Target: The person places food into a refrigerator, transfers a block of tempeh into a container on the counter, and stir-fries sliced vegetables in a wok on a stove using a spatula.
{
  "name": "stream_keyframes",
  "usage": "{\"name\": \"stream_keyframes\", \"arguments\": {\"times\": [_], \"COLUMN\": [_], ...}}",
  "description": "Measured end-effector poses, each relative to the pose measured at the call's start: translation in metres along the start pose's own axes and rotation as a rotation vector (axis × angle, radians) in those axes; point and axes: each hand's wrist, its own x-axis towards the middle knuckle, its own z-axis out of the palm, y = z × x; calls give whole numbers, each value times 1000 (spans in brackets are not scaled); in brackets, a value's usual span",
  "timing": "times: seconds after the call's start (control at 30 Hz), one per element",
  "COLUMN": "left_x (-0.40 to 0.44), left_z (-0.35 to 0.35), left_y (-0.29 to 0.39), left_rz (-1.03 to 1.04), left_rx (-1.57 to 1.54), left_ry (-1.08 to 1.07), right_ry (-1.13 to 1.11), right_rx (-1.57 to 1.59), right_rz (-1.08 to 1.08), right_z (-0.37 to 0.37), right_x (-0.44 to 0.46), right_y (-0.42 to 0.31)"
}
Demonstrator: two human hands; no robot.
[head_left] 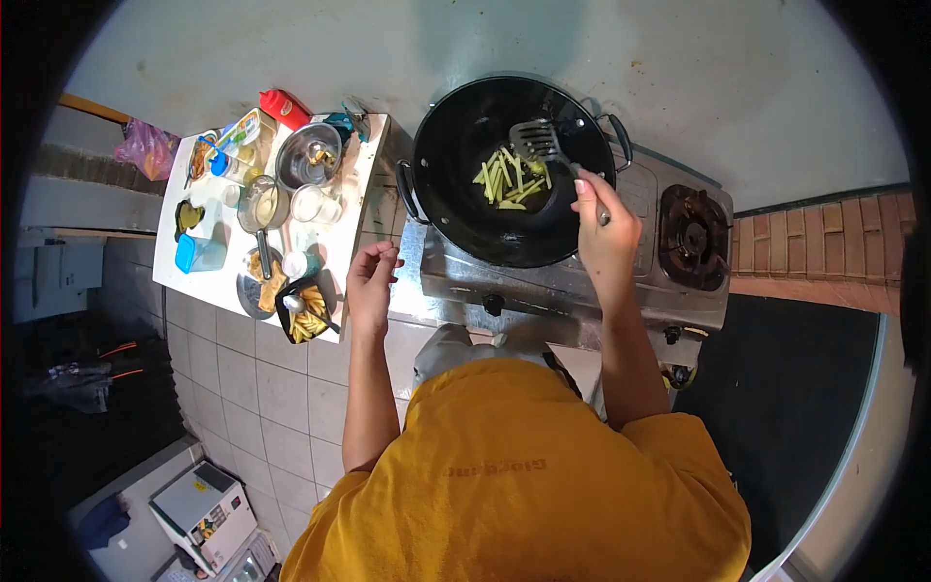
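My right hand (609,231) is closed around the handle of a slotted turner (535,141). The turner's metal head is inside a large black wok (456,199), just above a heap of pale yellow-green cut sticks, which look like potato sticks (504,181). Some oil glistens at the wok's bottom. My left hand (371,279) hovers left of the stove near the table's edge, its fingers curled in toward the thumb, and no object shows in it. The wok sits on a metal gas stove (456,276).
Right of the wok is a second burner (695,238). On the white table (208,276) at left stand a metal bowl (308,145), a saucepan (263,206), a red squeeze bottle (283,109), a plate of fried food (254,281) and a black tray of fries (308,312).
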Motion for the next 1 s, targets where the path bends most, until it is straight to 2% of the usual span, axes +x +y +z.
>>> {"name": "stream_keyframes", "arguments": {"times": [0.17, 0.23, 0.33, 0.57, 0.7, 0.77, 0.8, 1.0], "left_x": [0, 3, 6, 10, 11, 11, 11, 10], "left_z": [2, 3, 0, 0, 0, 0, 0, 2], "left_y": [4, 5, 5, 9, 12, 15, 17, 25], "left_rz": [-4, -5, -5, 10, 13, 13, 13, 36], "left_rx": [10, 14, 23, 5, 6, 4, 1, 1], "left_ry": [3, 2, -22, -44, -47, -48, -46, -14], "right_ry": [-20, -138, -152, -11, -44, 17, 17, -122], "right_rx": [-30, 58, 31, 11, 19, -39, -38, 110], "right_rz": [-25, 115, 52, 55, 96, -55, -56, 119], "right_z": [-11, -16, -20, -20, -18, -11, -12, -11], "right_x": [0, -7, -14, -8, -3, -3, -3, -9], "right_y": [-14, -26, -24, -13, -7, 5, 1, -25]}}
